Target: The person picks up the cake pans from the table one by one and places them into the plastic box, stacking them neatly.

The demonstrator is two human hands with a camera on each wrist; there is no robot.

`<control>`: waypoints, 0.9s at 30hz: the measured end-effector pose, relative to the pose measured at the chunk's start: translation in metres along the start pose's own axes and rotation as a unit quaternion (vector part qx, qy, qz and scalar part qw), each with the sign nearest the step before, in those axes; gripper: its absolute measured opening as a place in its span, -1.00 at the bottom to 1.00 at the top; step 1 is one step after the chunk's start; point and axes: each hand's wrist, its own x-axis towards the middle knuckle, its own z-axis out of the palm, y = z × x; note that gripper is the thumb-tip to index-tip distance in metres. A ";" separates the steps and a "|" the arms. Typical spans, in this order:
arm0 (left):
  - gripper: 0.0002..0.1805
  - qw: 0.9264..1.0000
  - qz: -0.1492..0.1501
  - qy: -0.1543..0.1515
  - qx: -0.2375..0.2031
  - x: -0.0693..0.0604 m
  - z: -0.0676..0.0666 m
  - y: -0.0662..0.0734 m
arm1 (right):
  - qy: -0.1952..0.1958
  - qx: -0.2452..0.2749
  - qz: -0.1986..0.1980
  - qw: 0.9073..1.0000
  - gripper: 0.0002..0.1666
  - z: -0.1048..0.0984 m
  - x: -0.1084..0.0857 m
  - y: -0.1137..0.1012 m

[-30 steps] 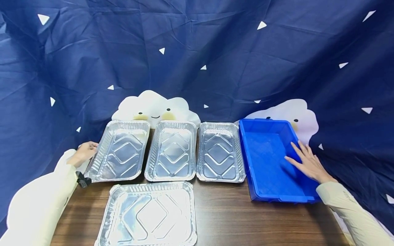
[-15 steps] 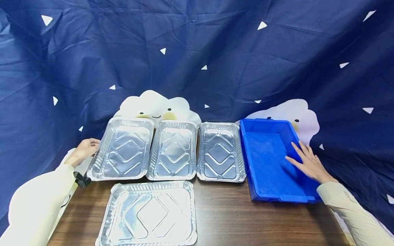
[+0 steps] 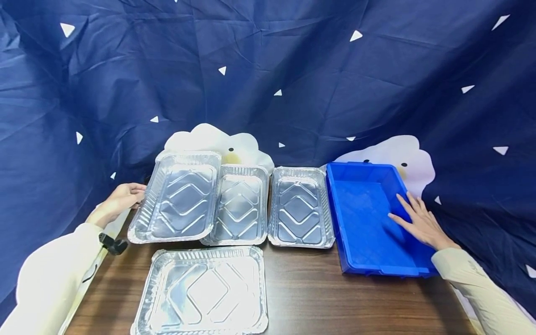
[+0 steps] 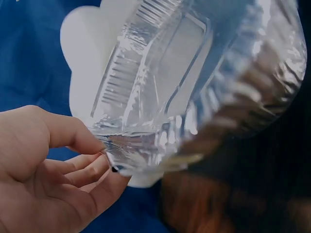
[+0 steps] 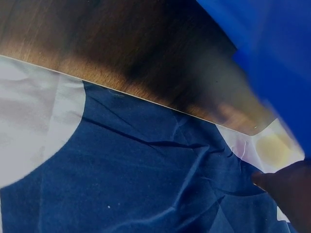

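Pinching a foil pan by its rim

Head view: the left hand point(image 3: 119, 200) grips the left rim of a foil pan point(image 3: 180, 200), the leftmost in the back row. This pan slants, apparently raised from the tabletop point(image 3: 318, 288), and overlaps part of the middle pan point(image 3: 240, 209); whether the two touch cannot be told. The right pan point(image 3: 298, 209) and the blue bin point(image 3: 364, 218) sit farther along that row, and the near pan point(image 3: 205, 291) lies in front. The right hand point(image 3: 423, 225) holds nothing, its fingers spread over the bin's right wall.

The held pan should be very light, with thin walls that crease easily; the rim is probably its stiffest part. Slick metal could pivot in a one-sided pinch, so a second hold on the opposite rim would likely steady it.

Left wrist view: here the grip, half hidden from the head, is plain. The thumb point(image 4: 68, 131) lies above the rim and the fingers below, near a corner. The crimped wall's outer face shows too, dark underneath, suggesting a raised edge.

Right wrist view: no pan appears, only the tabletop's edge, the cloth point(image 5: 131, 174) beyond it, the bin's blurred outer side and one dim digit. Whether the right hand touches the bin stays uncertain.
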 end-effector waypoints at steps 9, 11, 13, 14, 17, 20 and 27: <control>-0.48 0.999 0.001 -0.020 -0.037 -0.002 0.016 0.038 | 0.000 0.000 0.001 1.000 0.06 0.000 -0.002 -0.001; -0.47 0.999 0.000 -0.019 -0.046 -0.002 0.021 0.045 | 0.001 0.000 0.001 1.000 0.06 0.000 -0.002 -0.002; -0.47 0.998 -0.004 -0.018 -0.055 -0.001 0.027 0.053 | 0.001 0.000 0.001 1.000 0.05 0.000 -0.001 -0.002; -0.47 0.998 -0.005 -0.019 -0.059 -0.001 0.030 0.057 | 0.001 0.000 0.001 1.000 0.05 0.000 -0.001 -0.002; -0.47 0.997 -0.011 -0.022 -0.074 0.000 0.038 0.070 | 0.001 0.001 0.000 1.000 0.05 -0.001 -0.001 -0.002; -0.48 0.995 -0.013 -0.029 -0.090 0.001 0.048 0.083 | 0.000 0.000 0.001 1.000 0.05 -0.001 -0.001 -0.002; -0.49 0.994 -0.012 -0.040 -0.104 0.004 0.068 0.107 | -0.005 0.003 0.002 1.000 0.04 -0.001 -0.002 -0.003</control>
